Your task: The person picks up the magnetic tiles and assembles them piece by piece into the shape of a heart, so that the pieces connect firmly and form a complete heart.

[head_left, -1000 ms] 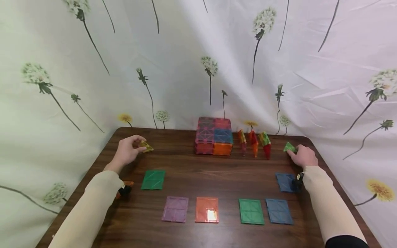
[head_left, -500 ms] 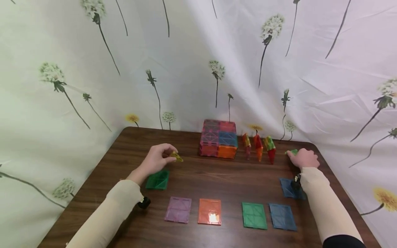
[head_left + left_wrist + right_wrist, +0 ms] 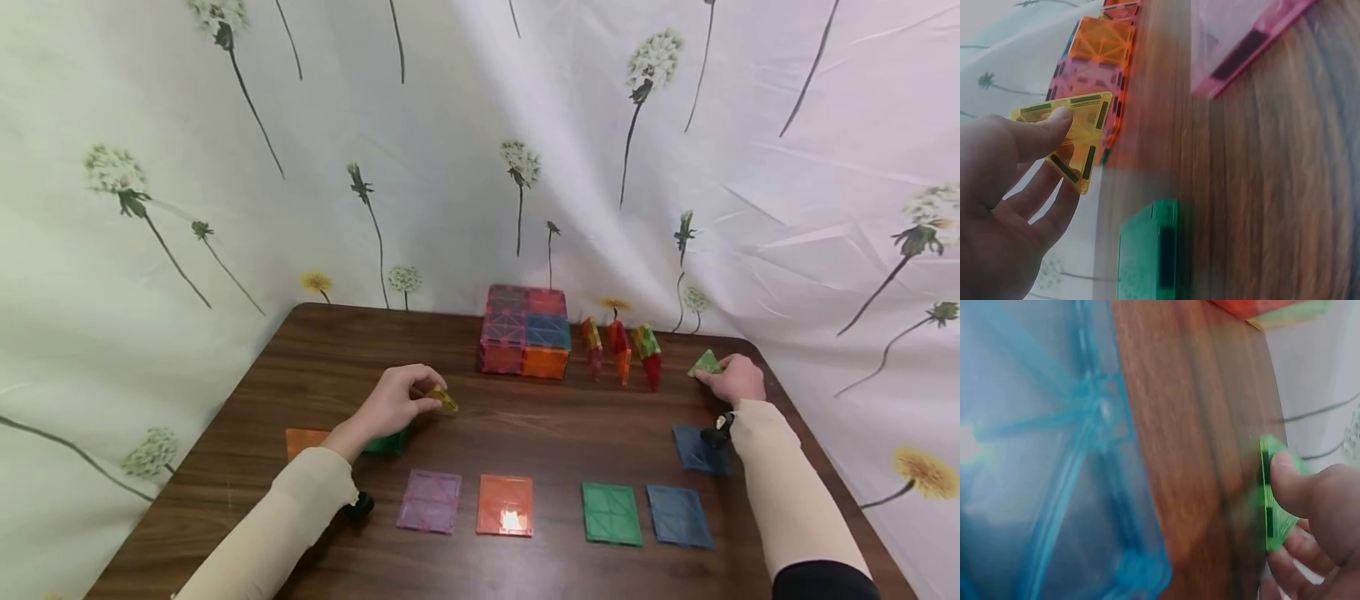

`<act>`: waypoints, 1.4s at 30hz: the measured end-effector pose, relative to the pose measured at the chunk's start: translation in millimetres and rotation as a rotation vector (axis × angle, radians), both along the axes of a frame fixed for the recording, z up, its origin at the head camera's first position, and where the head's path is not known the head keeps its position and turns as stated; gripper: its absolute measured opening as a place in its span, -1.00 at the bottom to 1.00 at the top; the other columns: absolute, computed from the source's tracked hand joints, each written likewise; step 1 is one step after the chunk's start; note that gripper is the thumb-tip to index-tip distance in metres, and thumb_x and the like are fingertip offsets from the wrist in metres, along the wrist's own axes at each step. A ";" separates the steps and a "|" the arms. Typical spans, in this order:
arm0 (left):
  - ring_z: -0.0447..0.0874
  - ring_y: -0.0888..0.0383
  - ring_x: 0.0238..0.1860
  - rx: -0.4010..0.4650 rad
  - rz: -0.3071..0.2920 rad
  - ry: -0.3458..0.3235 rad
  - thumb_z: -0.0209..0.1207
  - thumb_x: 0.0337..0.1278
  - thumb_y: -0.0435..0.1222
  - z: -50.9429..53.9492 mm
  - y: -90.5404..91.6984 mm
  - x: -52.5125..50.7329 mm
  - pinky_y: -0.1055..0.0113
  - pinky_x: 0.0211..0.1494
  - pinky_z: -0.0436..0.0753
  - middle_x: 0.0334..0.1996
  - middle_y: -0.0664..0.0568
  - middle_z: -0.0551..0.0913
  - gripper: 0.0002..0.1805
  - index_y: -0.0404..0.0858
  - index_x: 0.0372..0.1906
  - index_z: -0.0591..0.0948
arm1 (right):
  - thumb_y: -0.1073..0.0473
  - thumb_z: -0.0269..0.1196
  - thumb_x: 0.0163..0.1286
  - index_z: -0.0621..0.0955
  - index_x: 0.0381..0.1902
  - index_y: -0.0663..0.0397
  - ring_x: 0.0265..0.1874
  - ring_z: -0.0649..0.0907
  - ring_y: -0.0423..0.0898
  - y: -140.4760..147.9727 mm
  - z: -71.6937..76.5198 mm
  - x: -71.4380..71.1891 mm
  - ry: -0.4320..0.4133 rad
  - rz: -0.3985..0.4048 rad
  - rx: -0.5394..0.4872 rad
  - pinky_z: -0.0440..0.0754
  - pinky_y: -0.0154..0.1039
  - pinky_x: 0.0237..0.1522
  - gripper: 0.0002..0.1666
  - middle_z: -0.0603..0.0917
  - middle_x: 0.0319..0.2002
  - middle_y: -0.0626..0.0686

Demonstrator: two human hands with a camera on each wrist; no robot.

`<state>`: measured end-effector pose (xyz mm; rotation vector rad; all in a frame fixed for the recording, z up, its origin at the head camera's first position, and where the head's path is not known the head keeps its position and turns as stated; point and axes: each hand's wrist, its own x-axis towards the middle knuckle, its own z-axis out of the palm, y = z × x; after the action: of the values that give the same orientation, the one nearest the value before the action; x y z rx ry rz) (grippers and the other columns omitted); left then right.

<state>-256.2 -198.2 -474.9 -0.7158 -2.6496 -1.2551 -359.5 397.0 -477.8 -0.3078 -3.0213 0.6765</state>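
Thumb and fingers of my left hand [image 3: 396, 396] pinch a yellow triangular magnetic tile [image 3: 1088, 122], held above the table left of centre. Below that hand lies a green square tile [image 3: 386, 444], partly hidden by the wrist. An orange tile [image 3: 303, 440] shows beyond the left forearm. At the far right, my right hand [image 3: 741, 381] pinches a light green triangular magnetic tile [image 3: 705, 363], seen nearly edge-on in the right wrist view. A blue square tile [image 3: 693, 446] lies next to the right wrist, partly covered by the wrist camera.
A box built of coloured tiles [image 3: 504, 333] stands at the table's back. Right of it, several tile pieces [image 3: 621, 352] stand upright. Along the front lie a purple tile [image 3: 430, 500], an orange-red tile [image 3: 505, 492], a green tile [image 3: 611, 512] and a blue tile [image 3: 678, 517].
My left hand has carried the yellow triangle from the far left toward the middle and nearer. The right hand stays about in place, and its green triangle is now tipped up more into view.
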 end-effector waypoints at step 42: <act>0.74 0.13 -0.16 0.049 -0.114 -0.021 0.47 0.17 -0.44 7.5 63.1 -1.3 0.08 -0.03 0.75 -0.24 0.08 0.77 -0.81 -0.15 -0.18 0.74 | 0.23 0.37 0.50 0.65 -0.09 -0.11 -0.10 0.77 -0.05 -174.6 17.3 74.7 0.182 0.759 -0.488 0.74 -0.18 -0.01 -0.87 0.75 -0.13 -0.04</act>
<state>-257.5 -135.1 -467.4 -0.8619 -2.6181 -1.3583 -284.7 222.4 -460.5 0.8902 -2.6890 1.3784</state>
